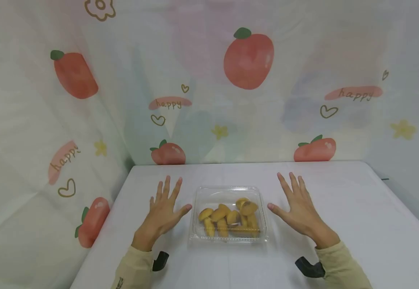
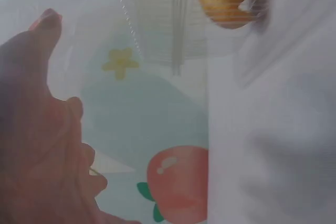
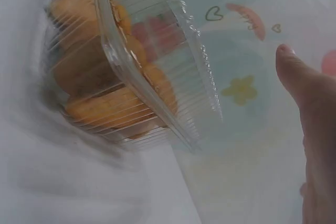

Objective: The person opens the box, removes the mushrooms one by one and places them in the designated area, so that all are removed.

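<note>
A clear plastic clamshell box (image 1: 228,239) lies on the white table between the two hands, with several yellow-brown mushrooms (image 1: 219,214) inside. Whether its lid is closed cannot be told. To the left of the box, the left hand (image 1: 164,214) is held with fingers spread and holds nothing; its thumb points toward the box without touching it. On the other side the right hand (image 1: 300,212) has its fingers extended, also apart from the box. In the right wrist view, the ribbed wall of the box (image 3: 121,61) shows near the right thumb (image 3: 294,72).
The white tabletop (image 1: 368,224) extends around the box. A cloth backdrop (image 1: 209,52) printed with fruit, hearts and the word "happy" hangs behind and to the left. Black curved pieces stick out at both wrists, one by the left cuff (image 1: 160,261), one by the right cuff (image 1: 310,268).
</note>
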`<state>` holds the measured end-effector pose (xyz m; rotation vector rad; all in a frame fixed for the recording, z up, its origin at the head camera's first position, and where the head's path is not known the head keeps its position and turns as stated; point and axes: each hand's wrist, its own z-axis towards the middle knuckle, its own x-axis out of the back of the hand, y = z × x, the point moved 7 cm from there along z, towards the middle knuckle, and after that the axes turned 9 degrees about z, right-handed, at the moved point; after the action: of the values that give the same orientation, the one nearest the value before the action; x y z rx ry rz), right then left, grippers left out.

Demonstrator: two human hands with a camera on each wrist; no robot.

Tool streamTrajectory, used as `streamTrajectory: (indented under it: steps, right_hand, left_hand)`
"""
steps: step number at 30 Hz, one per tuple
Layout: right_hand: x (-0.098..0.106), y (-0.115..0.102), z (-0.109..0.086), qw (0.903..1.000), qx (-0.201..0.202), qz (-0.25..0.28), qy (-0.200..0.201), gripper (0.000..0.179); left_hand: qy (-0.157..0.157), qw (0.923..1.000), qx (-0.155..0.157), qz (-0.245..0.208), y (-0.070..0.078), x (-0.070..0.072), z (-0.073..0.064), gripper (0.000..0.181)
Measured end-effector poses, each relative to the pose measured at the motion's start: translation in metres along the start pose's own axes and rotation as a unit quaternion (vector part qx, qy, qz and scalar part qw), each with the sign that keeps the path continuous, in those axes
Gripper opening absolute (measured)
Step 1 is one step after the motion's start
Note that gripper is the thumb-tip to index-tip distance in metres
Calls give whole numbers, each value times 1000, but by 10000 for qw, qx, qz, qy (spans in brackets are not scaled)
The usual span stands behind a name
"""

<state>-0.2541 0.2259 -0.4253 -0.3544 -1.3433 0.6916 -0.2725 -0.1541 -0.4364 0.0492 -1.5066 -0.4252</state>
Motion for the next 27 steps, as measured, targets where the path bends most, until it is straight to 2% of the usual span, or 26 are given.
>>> streamTrajectory:
  steps: [6, 12, 15, 17, 22, 25, 27]
  right_hand:
    - [-11, 0, -6, 9993, 161, 282, -183, 98]
    - [-17, -3, -16, 9972, 302, 628, -263, 94]
    - [-20, -5, -21, 9950, 378, 858, -330, 91]
    - [-23, -6, -24, 9918, 473, 1116, -395, 88]
    - [-33, -8, -33, 9764, 626, 1958, -660, 78]
    - [-38, -11, -38, 9694, 565, 2250, -802, 76]
    - [-41, -13, -42, 9684, 547, 2283, -843, 77]
  left_hand:
    - [170, 9990, -399, -133, 0, -9, -10, 85]
    - [251, 9953, -705, -607, 5, -13, -20, 83]
    - [59, 9931, -784, -870, 7, -19, -23, 83]
    - [-184, 9906, -822, -1079, 8, -26, -25, 83]
    - [-733, 9807, -857, -1594, 12, -39, -31, 87]
    - [-899, 9751, -880, -1828, 13, -44, -35, 91]
    - [-943, 9728, -875, -1926, 14, -46, -38, 94]
